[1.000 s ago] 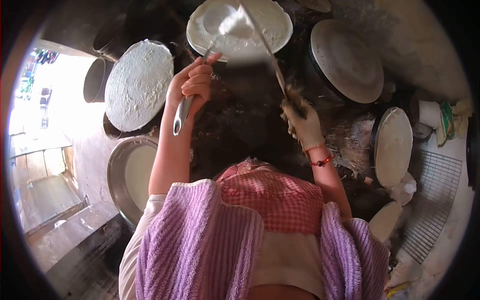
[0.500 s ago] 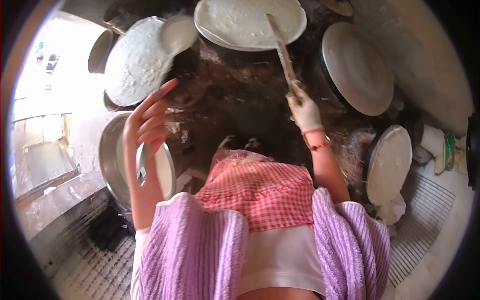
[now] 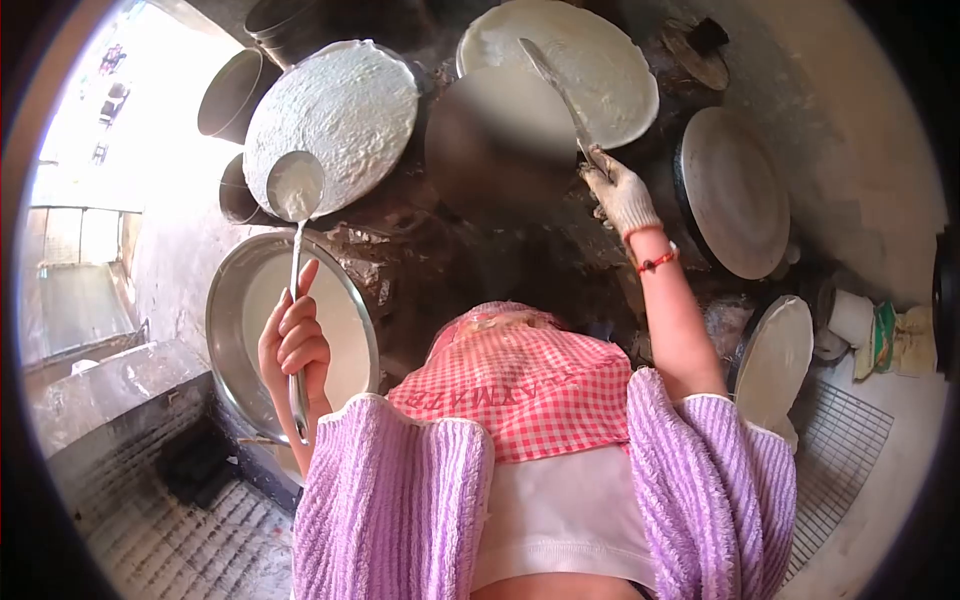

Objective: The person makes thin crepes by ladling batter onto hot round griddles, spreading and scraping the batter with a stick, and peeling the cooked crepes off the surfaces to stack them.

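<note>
My left hand (image 3: 296, 340) is closed around the handle of a metal ladle (image 3: 297, 185). The ladle's bowl, coated with white batter, is over the lower edge of a round pan spread with lumpy white batter (image 3: 340, 115). Below it stands a wide metal basin of white batter (image 3: 262, 290). My right hand (image 3: 620, 195), in a whitish glove, grips a long flat spatula (image 3: 555, 85). Its tip lies over a thin pale crepe (image 3: 610, 75) on a second pan. A blurred patch hides the crepe's lower left part.
A round grey lid or griddle (image 3: 735, 195) is at the right. Below it is another round pale sheet (image 3: 780, 360). A wire rack (image 3: 840, 450) lies at lower right. Metal pots (image 3: 238, 95) stand at upper left, and a small lidded thing (image 3: 695, 55) at upper right.
The ladle has moved from the batter pan's upper right edge down to its lower edge. My left index finger has curled in. The view has shifted, and a blurred patch now covers the upper middle.
</note>
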Motion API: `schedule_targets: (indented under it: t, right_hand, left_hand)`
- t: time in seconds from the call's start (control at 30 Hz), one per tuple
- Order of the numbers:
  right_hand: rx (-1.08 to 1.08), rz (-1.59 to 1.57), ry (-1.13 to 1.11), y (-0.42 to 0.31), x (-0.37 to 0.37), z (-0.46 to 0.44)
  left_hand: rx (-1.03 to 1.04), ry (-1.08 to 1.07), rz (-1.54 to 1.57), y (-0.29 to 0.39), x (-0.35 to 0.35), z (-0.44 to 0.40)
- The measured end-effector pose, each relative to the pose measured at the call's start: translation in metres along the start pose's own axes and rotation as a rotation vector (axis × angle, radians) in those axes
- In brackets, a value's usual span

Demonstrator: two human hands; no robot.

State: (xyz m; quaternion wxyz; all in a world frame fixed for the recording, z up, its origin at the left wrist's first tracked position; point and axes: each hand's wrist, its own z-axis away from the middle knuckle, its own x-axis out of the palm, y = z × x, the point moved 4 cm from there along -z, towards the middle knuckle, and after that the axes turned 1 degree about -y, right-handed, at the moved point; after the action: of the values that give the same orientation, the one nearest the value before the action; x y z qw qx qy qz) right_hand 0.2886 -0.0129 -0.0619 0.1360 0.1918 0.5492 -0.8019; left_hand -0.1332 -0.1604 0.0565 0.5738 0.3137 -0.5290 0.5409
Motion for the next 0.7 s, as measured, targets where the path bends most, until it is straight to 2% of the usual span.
schedule_targets:
  t: [0.03,0.07,0.13,0.17,0.2,0.3,0.37,0.4,0.47,0.57,0.67,0.7]
  right_hand:
    - [-0.04,0.091,-0.019,0.0,0.001,-0.015]
    - [0.001,0.335,-0.068,-0.001,0.003,-0.034]
    - [-0.163,0.577,-0.071,-0.03,0.01,-0.058]
    - [-0.064,0.592,-0.12,-0.041,0.014,-0.068]
    - [-0.145,0.715,-0.1,-0.049,0.018,-0.081]
    - [-0.149,0.656,-0.08,-0.044,0.031,-0.091]
    - [0.083,0.523,-0.175,-0.066,0.034,-0.051]
    - [-0.094,0.545,-0.096,-0.04,0.035,-0.054]
    - [-0.169,0.542,-0.053,-0.029,0.029,-0.048]
    - [0.02,0.573,-0.131,-0.063,0.028,-0.049]
    - [-0.039,0.509,-0.08,-0.052,0.04,-0.067]
    - [0.028,0.463,-0.104,-0.051,0.042,-0.058]
  left_hand:
    - [0.009,0.014,-0.009,0.006,0.002,-0.003]
    - [-0.002,-0.007,-0.016,0.012,0.004,-0.005]
    - [-0.025,-0.041,-0.027,0.022,0.0,-0.01]
    - [-0.013,-0.013,-0.063,0.028,-0.002,-0.012]
    - [-0.011,0.012,-0.098,0.034,-0.004,-0.015]
    - [-0.003,0.124,-0.201,0.048,-0.01,-0.024]
    - [0.013,0.226,-0.28,0.055,-0.009,-0.035]
    - [-0.007,0.221,-0.295,0.057,-0.006,-0.042]
    - [-0.04,0.209,-0.33,0.059,-0.002,-0.055]
    - [-0.095,0.216,-0.43,0.052,0.007,-0.076]
    - [-0.159,0.183,-0.484,0.04,0.014,-0.092]
    - [-0.181,0.171,-0.486,0.032,0.02,-0.096]
